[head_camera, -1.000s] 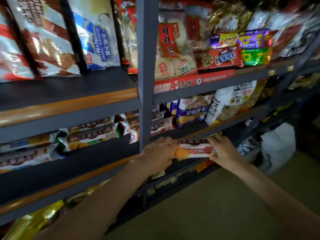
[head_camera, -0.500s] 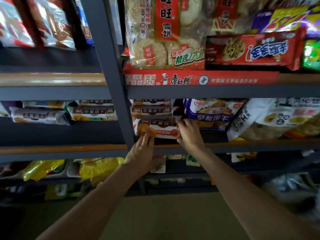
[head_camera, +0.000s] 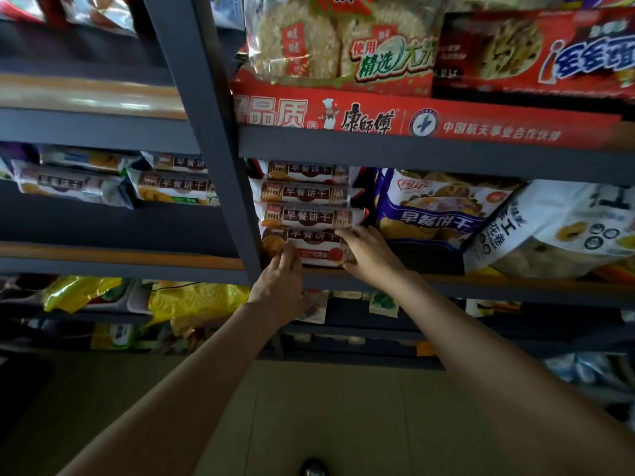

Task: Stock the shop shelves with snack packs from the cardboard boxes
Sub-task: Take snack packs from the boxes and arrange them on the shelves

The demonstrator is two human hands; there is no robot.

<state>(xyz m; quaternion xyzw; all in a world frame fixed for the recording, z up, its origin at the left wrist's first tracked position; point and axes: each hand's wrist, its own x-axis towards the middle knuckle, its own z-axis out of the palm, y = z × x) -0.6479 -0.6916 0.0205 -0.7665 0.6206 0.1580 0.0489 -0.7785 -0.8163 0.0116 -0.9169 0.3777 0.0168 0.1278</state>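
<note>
A long white and brown biscuit pack [head_camera: 314,247] lies at the front of the middle shelf [head_camera: 446,281], just right of the grey upright post [head_camera: 220,156]. My left hand [head_camera: 280,286] grips its left end and my right hand [head_camera: 369,252] grips its right end. Behind it, three like packs [head_camera: 305,194] are stacked. No cardboard box is in view.
A purple and white biscuit bag [head_camera: 433,207] and a white bag [head_camera: 556,231] stand to the right on the same shelf. More biscuit packs [head_camera: 171,183] lie left of the post. Rice cracker bags [head_camera: 340,39] fill the shelf above. Yellow bags [head_camera: 196,300] sit on the shelf below.
Both hands carried the biscuit pack from in front of the lower shelf up onto the middle shelf and pushed it in against the stack. The view has drawn closer to the shelf.
</note>
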